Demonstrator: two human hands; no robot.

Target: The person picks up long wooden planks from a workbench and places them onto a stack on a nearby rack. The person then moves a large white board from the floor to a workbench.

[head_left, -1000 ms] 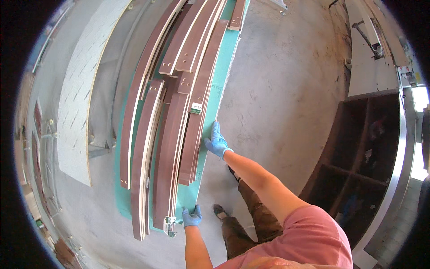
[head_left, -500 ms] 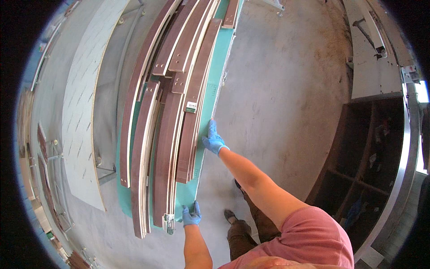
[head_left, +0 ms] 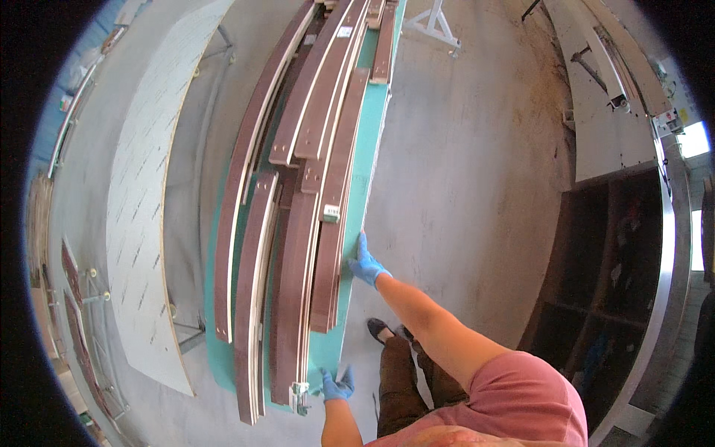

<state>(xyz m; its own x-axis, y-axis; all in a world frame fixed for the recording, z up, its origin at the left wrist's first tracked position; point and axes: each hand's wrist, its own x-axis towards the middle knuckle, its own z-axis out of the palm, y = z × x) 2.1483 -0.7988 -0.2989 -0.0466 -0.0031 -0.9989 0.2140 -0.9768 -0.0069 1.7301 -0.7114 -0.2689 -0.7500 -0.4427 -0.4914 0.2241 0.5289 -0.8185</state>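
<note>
Long brown boards (head_left: 294,298) with pale edges lie in several stacks on a green sheet-covered surface (head_left: 365,156). Some have small round holes near their ends. My left hand (head_left: 339,386), in a blue glove, is at the near end of the green surface, thumb and finger spread apart at its edge. Farther along, my blue-gloved right hand (head_left: 366,265) rests on the right edge, fingers stretched out. Neither hand holds a board. A small white and green label block (head_left: 331,214) sits on one stack, and a greenish-white piece (head_left: 299,398) is at a near board end.
A large pale panel (head_left: 141,223) stands on a metal frame to the left. At right are a dark compartment shelf (head_left: 588,253) and a long light panel (head_left: 611,141). White metal legs (head_left: 439,30) stand on the grey floor (head_left: 469,149) at the far end.
The boards and green surface sit lower and slightly farther right in the picture, my hands with them. The whole view has shifted, showing more of the far end. My feet have changed position.
</note>
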